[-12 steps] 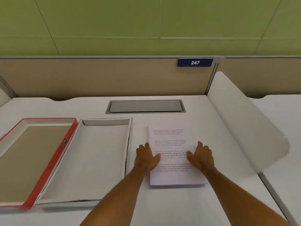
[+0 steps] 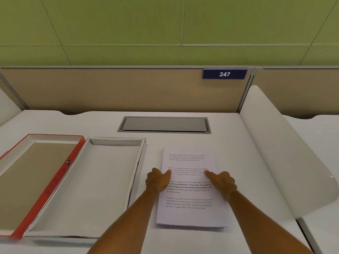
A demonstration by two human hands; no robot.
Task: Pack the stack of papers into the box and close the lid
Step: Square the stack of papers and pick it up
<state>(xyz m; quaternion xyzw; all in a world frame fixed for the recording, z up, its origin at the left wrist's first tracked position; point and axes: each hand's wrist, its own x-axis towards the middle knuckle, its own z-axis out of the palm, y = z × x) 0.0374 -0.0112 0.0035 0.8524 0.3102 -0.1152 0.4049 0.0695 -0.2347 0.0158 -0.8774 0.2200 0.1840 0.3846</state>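
A stack of white printed papers (image 2: 190, 213) lies flat on the white desk, right of centre. My left hand (image 2: 158, 180) rests at the stack's left edge with the thumb on the top sheet. My right hand (image 2: 222, 181) lies on the stack's right side, index finger stretched out onto the text. Neither hand has lifted the stack. Left of the papers sits the open white box (image 2: 88, 189), empty. Its lid (image 2: 31, 176), red-edged with a tan inside, lies upturned at the far left.
A grey cable hatch (image 2: 164, 125) is set into the desk behind the papers. A curved white divider (image 2: 286, 156) rises along the right side. A tan partition (image 2: 119, 88) with a blue 247 sign (image 2: 224, 74) closes off the back.
Both hands have slid farther up the stack and sit more at its side edges. The papers, box and lid have not shifted.
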